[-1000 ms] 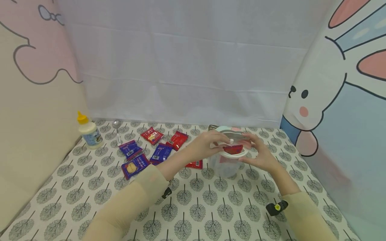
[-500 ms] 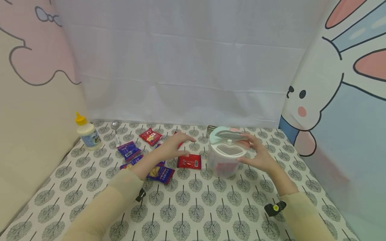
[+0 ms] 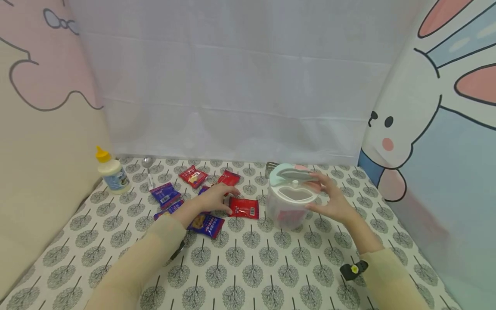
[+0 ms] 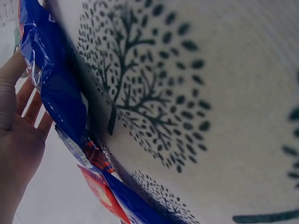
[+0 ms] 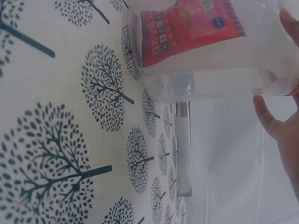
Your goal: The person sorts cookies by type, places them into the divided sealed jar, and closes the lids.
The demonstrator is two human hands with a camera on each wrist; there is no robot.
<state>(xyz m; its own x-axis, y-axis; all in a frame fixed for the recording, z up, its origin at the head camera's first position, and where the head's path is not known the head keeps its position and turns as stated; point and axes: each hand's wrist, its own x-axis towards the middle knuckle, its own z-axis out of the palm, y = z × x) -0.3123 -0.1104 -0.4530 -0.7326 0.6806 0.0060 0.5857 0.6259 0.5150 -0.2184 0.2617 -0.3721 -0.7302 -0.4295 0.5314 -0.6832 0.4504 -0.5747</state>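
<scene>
A round clear canister [image 3: 288, 211] with a segmented white, mint and pink lid stands upright on the table. One lid flap is raised. Through its wall a red snack packet [image 5: 187, 30] shows inside. My right hand [image 3: 333, 200] grips the canister's top from the right, fingers at the flap and thumb at the rim. My left hand [image 3: 217, 198] reaches low over the packets, its thumb tip at the left edge of a red packet [image 3: 246, 208]; whether they touch I cannot tell. Beneath that hand lies a blue packet [image 3: 209, 225]. Another blue packet [image 4: 53, 70] looms close in the left wrist view.
Further red packets [image 3: 193, 176] and blue packets [image 3: 165, 194] lie to the left and behind. A yellow-capped bottle [image 3: 113, 174] and a spoon [image 3: 148, 165] stand and lie at the far left. Behind the canister a slotted utensil [image 3: 270, 168] partly shows. A white curtain [image 3: 240, 103] closes the back.
My left hand has let go of a red packet at the canister's opening and moved left and down to the loose packets. That packet dropped from view there. My right hand stayed on the canister.
</scene>
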